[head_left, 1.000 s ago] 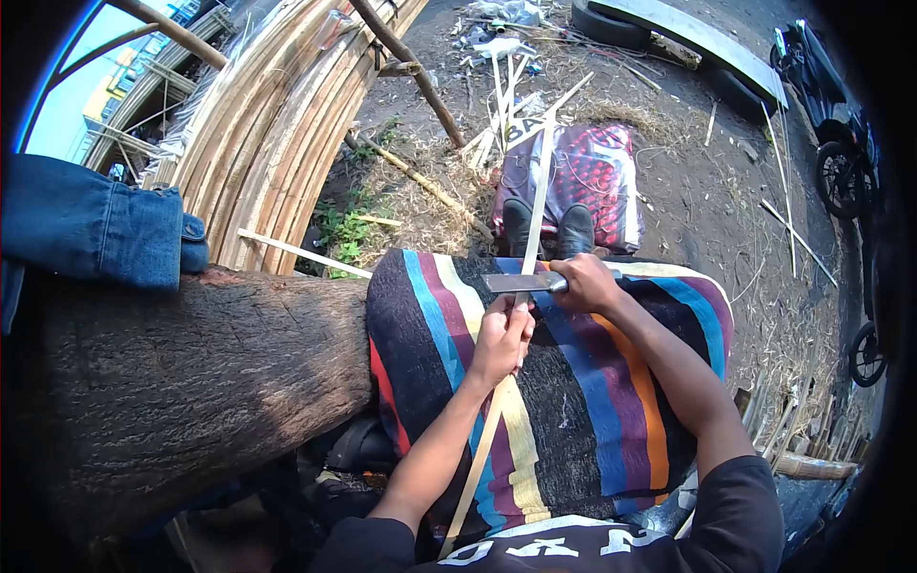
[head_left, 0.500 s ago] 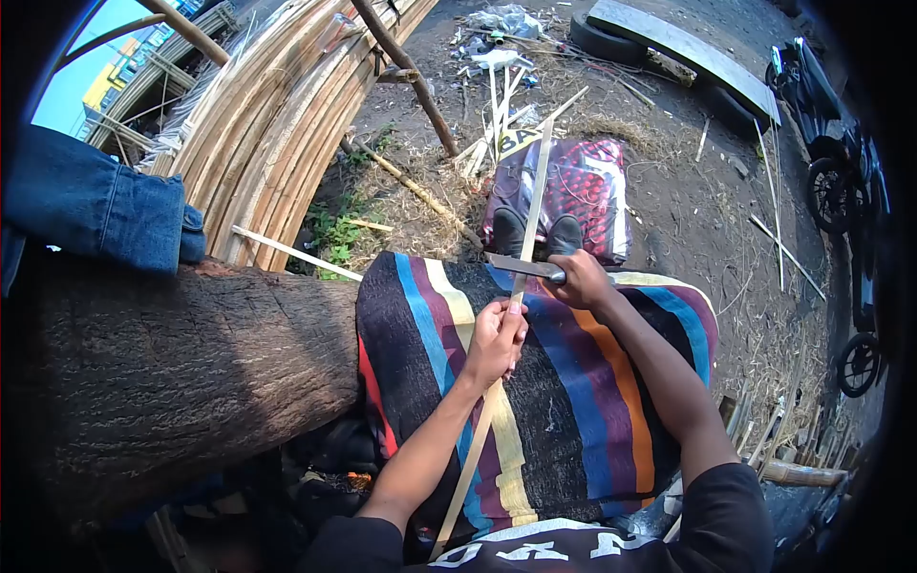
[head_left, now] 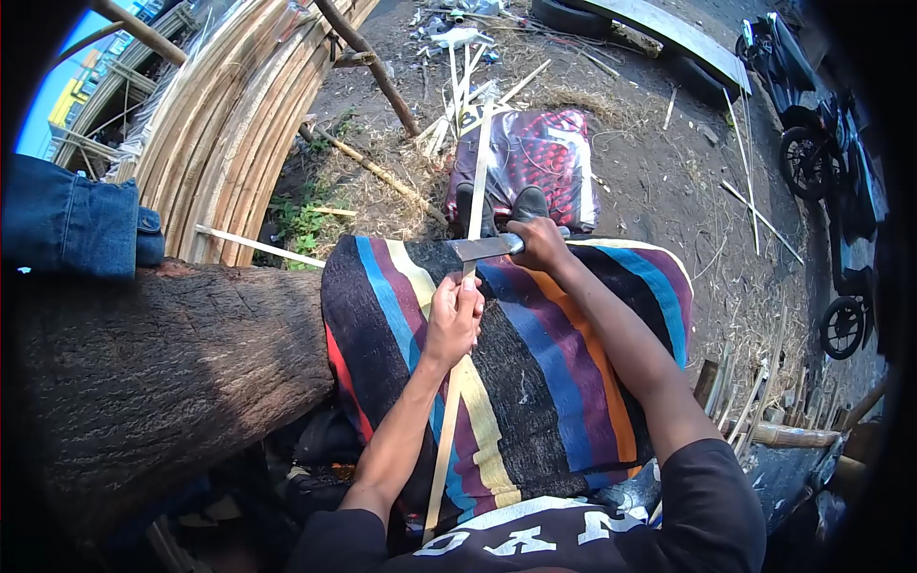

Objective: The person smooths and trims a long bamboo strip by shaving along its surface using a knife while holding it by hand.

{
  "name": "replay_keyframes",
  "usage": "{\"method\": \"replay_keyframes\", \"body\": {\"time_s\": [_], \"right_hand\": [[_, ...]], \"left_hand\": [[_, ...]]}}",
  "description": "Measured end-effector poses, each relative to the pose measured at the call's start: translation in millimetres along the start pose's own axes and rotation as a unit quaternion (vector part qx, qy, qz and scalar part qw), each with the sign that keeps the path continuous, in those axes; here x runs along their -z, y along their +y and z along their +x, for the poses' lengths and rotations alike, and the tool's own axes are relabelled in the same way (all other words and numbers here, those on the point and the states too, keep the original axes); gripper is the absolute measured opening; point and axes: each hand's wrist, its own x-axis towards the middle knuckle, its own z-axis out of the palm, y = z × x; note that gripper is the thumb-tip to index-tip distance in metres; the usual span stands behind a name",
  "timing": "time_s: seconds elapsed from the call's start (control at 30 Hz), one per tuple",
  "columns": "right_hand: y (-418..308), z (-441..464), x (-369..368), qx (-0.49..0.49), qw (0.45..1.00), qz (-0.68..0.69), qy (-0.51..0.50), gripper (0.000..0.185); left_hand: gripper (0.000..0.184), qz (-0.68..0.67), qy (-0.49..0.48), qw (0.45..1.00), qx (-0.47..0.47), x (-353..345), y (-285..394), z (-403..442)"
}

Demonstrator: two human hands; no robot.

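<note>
A long, thin bamboo strip point(head_left: 480, 177) runs from near my body up past my knees. My left hand point(head_left: 454, 320) is closed around it, thumb on top, over the striped cloth point(head_left: 564, 382) that covers my lap. Just beyond that thumb, a knife point(head_left: 484, 249) with a broad metal blade lies across the strip. My right hand point(head_left: 542, 246) grips its handle, which is mostly hidden by the fingers. The blade points left, its flat face partly turned up.
A thick log point(head_left: 172, 382) lies at my left, with a denim sleeve point(head_left: 81, 220) above it. Bundled bamboo strips point(head_left: 239, 134) stand behind. Ahead are a printed plastic sack point(head_left: 544, 158) under my shoes, a board on tires point(head_left: 678, 43) and motorcycles point(head_left: 812, 153).
The whole view has shifted, so everything sits further left and higher. The knife blade has rolled and shows more of its flat face. Both hands keep their holds.
</note>
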Motion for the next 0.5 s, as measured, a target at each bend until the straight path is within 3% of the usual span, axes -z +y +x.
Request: {"method": "replay_keyframes", "body": {"time_s": [0.37, 0.4, 0.43, 0.47, 0.5], "right_hand": [[9.9, 5.9, 19.1, -0.091, 0.995, -0.041, -0.019, 0.028], [38.5, 15.1, 20.4, -0.268, 0.963, -0.015, 0.021, 0.028], [77.7, 18.9, 25.8, -0.436, 0.898, 0.012, 0.060, 0.029], [89.5, 13.2, 55.1, -0.473, 0.862, -0.017, 0.179, 0.036], [107.0, 9.6, 77.7, -0.477, 0.854, -0.042, 0.203, 0.039]], "left_hand": [[0.027, -0.034, -0.033, 0.999, 0.010, -13.6, 12.6, -7.9], [0.027, -0.048, -0.055, 0.997, 0.026, -16.9, 13.1, -17.7], [0.026, -0.041, -0.091, 0.994, 0.049, -35.9, 5.2, -37.9], [0.026, -0.034, -0.122, 0.991, 0.039, -50.7, 4.2, -50.4], [0.026, -0.048, -0.124, 0.991, 0.033, -47.6, 11.2, -47.0]]}}
